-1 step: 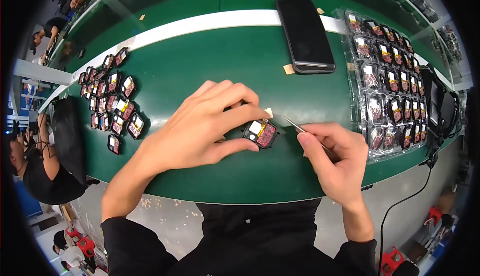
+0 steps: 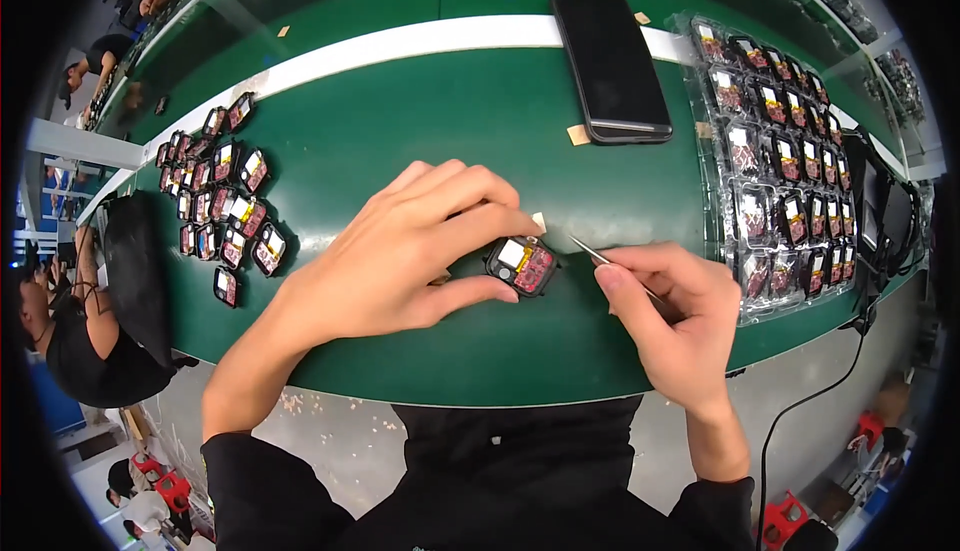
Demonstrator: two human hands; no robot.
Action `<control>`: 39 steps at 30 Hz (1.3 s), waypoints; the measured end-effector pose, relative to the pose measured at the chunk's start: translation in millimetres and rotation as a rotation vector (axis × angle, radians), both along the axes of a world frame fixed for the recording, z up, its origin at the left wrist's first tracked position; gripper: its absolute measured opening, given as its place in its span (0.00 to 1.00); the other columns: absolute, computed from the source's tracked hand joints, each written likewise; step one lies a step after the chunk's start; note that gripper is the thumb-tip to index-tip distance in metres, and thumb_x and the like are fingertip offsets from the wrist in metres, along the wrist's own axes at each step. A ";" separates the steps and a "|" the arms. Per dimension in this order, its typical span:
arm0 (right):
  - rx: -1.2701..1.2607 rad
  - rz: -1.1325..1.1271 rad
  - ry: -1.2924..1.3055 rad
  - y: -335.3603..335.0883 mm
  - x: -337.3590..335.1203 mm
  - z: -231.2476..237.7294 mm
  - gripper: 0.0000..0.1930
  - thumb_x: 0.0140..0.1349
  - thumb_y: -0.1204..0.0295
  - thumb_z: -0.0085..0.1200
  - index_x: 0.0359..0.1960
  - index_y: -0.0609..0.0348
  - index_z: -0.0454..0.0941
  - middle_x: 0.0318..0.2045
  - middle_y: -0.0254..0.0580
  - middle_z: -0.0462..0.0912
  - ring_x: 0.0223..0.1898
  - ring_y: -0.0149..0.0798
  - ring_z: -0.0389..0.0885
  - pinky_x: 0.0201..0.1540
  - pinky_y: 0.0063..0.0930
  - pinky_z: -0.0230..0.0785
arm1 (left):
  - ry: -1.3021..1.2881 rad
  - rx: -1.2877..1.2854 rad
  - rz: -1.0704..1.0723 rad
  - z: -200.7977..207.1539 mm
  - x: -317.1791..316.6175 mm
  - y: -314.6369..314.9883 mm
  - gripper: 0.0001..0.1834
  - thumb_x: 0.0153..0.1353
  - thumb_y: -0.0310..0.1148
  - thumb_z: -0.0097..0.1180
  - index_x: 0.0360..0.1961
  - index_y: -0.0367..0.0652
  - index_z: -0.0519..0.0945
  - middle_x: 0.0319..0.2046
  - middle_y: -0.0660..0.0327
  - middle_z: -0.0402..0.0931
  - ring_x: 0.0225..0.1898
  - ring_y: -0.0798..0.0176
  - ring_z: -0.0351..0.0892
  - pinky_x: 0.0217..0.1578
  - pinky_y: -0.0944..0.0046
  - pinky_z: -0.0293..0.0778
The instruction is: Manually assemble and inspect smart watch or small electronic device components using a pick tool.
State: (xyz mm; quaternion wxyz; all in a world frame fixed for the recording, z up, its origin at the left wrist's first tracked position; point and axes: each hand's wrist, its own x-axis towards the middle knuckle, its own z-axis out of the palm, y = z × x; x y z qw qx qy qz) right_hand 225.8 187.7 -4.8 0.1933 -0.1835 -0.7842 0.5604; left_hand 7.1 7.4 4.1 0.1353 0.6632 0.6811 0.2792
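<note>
My left hand (image 2: 400, 256) is closed on a small black-cased electronic module (image 2: 524, 265), gripping it between thumb and fingers over the green table. The module's face shows a red circuit board, a white rectangle and a yellow strip. A small pale tab (image 2: 540, 222) sticks up by my left index fingertip. To the right, my right hand (image 2: 680, 321) pinches thin, pointed metal tweezers (image 2: 588, 247). Their tip points up and left, a short way from the module without touching it. My palm hides the rear of the tweezers.
A loose cluster of similar modules (image 2: 226, 186) lies on the left of the green table (image 2: 400, 111). A black phone (image 2: 612, 66) lies at the far middle. Clear plastic trays (image 2: 745, 166) hold rows of modules at right, beside black cables (image 2: 885, 216). Another person (image 2: 95, 336) sits at left.
</note>
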 end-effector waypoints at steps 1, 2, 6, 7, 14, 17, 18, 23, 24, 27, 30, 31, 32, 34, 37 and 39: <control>-0.057 0.005 0.054 0.6 0.4 -2.5 0.03 0.72 0.82 0.68 0.43 0.70 0.89 0.26 0.38 0.89 0.25 0.18 0.82 0.26 0.15 0.66 | -0.007 -0.007 -0.002 1.2 2.2 -0.6 0.33 0.54 0.38 0.83 0.63 0.47 0.88 0.50 0.62 0.83 0.48 0.56 0.80 0.50 0.56 0.72; -0.115 0.009 0.108 1.3 0.8 -5.1 0.03 0.71 0.82 0.69 0.43 0.70 0.89 0.26 0.36 0.89 0.26 0.17 0.81 0.25 0.14 0.65 | -0.090 -0.040 0.015 2.7 5.2 -1.9 0.33 0.54 0.39 0.83 0.63 0.47 0.88 0.50 0.62 0.84 0.48 0.57 0.80 0.49 0.57 0.72; -0.071 -0.002 0.101 1.4 1.4 -6.4 0.03 0.67 0.84 0.70 0.41 0.69 0.90 0.24 0.34 0.87 0.22 0.16 0.78 0.23 0.16 0.61 | -0.137 -0.035 -0.018 2.0 2.4 -1.3 0.33 0.54 0.41 0.84 0.60 0.42 0.90 0.45 0.60 0.88 0.43 0.59 0.82 0.44 0.60 0.72; 0.034 0.044 0.084 3.1 2.3 -4.1 0.04 0.65 0.84 0.70 0.39 0.68 0.90 0.22 0.34 0.85 0.20 0.17 0.75 0.21 0.18 0.59 | -0.123 -0.025 -0.024 1.4 2.1 -2.1 0.33 0.53 0.41 0.84 0.59 0.41 0.90 0.43 0.60 0.88 0.42 0.59 0.82 0.43 0.60 0.71; 0.289 0.072 0.045 -1.3 -3.7 -5.0 0.07 0.57 0.85 0.71 0.37 0.66 0.90 0.20 0.34 0.79 0.15 0.25 0.69 0.18 0.25 0.56 | -0.125 -0.014 0.003 0.1 4.3 1.1 0.33 0.49 0.43 0.86 0.54 0.36 0.92 0.37 0.59 0.88 0.38 0.57 0.83 0.44 0.60 0.71; 0.293 0.074 0.054 -2.4 -6.2 -9.8 0.07 0.58 0.86 0.72 0.37 0.67 0.92 0.20 0.33 0.80 0.17 0.20 0.68 0.20 0.20 0.51 | -0.124 -0.038 0.008 -1.6 3.3 1.4 0.33 0.48 0.43 0.86 0.54 0.37 0.92 0.37 0.59 0.88 0.38 0.57 0.84 0.44 0.60 0.70; 0.290 0.075 0.051 -3.1 -6.4 -10.1 0.07 0.58 0.86 0.72 0.37 0.67 0.92 0.20 0.33 0.80 0.17 0.20 0.68 0.20 0.20 0.51 | -0.125 -0.039 0.010 -1.8 3.5 1.3 0.34 0.47 0.44 0.86 0.54 0.37 0.92 0.37 0.59 0.88 0.38 0.57 0.84 0.44 0.59 0.70; 0.316 0.069 0.064 -3.9 -7.8 -10.8 0.07 0.58 0.86 0.72 0.37 0.67 0.92 0.21 0.33 0.80 0.17 0.21 0.69 0.20 0.21 0.52 | -0.119 -0.006 -0.006 -4.0 2.9 1.5 0.34 0.47 0.45 0.86 0.54 0.37 0.92 0.37 0.58 0.88 0.37 0.57 0.84 0.43 0.60 0.69; 0.315 0.067 0.063 -3.8 -8.0 -10.6 0.07 0.58 0.86 0.72 0.37 0.67 0.92 0.21 0.33 0.80 0.17 0.21 0.69 0.20 0.21 0.52 | -0.119 -0.006 -0.001 -3.8 2.7 1.3 0.35 0.47 0.46 0.85 0.54 0.37 0.92 0.37 0.58 0.88 0.37 0.57 0.84 0.42 0.60 0.68; 0.321 0.071 0.080 -3.5 -8.0 -10.5 0.06 0.58 0.86 0.72 0.37 0.67 0.91 0.20 0.34 0.80 0.17 0.22 0.69 0.20 0.21 0.52 | -0.117 -0.022 0.011 -2.3 3.9 1.3 0.35 0.47 0.47 0.85 0.54 0.37 0.92 0.36 0.57 0.87 0.36 0.58 0.83 0.41 0.60 0.67; 0.318 0.068 0.077 -3.6 -7.4 -10.5 0.07 0.58 0.85 0.72 0.37 0.67 0.92 0.20 0.33 0.79 0.17 0.22 0.68 0.20 0.22 0.52 | -0.102 -0.008 0.002 -2.2 3.1 2.6 0.34 0.47 0.47 0.85 0.53 0.38 0.92 0.36 0.58 0.88 0.35 0.59 0.82 0.40 0.61 0.67; 0.322 0.066 0.069 -3.9 -7.2 -9.4 0.07 0.57 0.85 0.72 0.37 0.66 0.91 0.20 0.35 0.79 0.16 0.26 0.71 0.19 0.24 0.56 | -0.099 -0.007 0.000 -2.6 3.4 2.4 0.34 0.47 0.47 0.85 0.53 0.38 0.92 0.36 0.58 0.88 0.35 0.59 0.82 0.40 0.61 0.67; 0.326 0.065 0.061 -4.0 -6.7 -8.2 0.08 0.55 0.85 0.72 0.36 0.66 0.90 0.20 0.36 0.79 0.16 0.29 0.73 0.18 0.27 0.60 | -0.099 -0.001 0.001 -3.5 3.8 2.0 0.35 0.47 0.47 0.86 0.54 0.39 0.92 0.35 0.59 0.87 0.33 0.60 0.80 0.39 0.61 0.66; 0.343 0.058 0.072 -3.4 -5.8 -8.7 0.09 0.55 0.85 0.73 0.37 0.66 0.90 0.21 0.36 0.79 0.16 0.30 0.73 0.18 0.27 0.60 | -0.092 0.009 0.000 -1.4 4.2 2.7 0.35 0.47 0.47 0.86 0.55 0.39 0.92 0.35 0.59 0.86 0.32 0.61 0.78 0.38 0.62 0.66; 0.434 0.033 0.095 -4.8 -3.4 -9.2 0.12 0.53 0.85 0.74 0.40 0.65 0.92 0.22 0.35 0.79 0.16 0.31 0.73 0.18 0.28 0.60 | -0.101 -0.055 0.054 2.7 7.3 2.8 0.35 0.47 0.46 0.87 0.55 0.40 0.91 0.33 0.62 0.84 0.29 0.64 0.73 0.37 0.63 0.64; 0.508 0.012 0.108 -5.2 -3.3 -10.2 0.13 0.53 0.85 0.74 0.41 0.65 0.92 0.23 0.35 0.78 0.16 0.31 0.73 0.19 0.29 0.61 | -0.164 -0.038 0.070 -1.8 7.7 1.7 0.34 0.47 0.46 0.87 0.53 0.40 0.91 0.31 0.63 0.81 0.28 0.65 0.69 0.36 0.63 0.63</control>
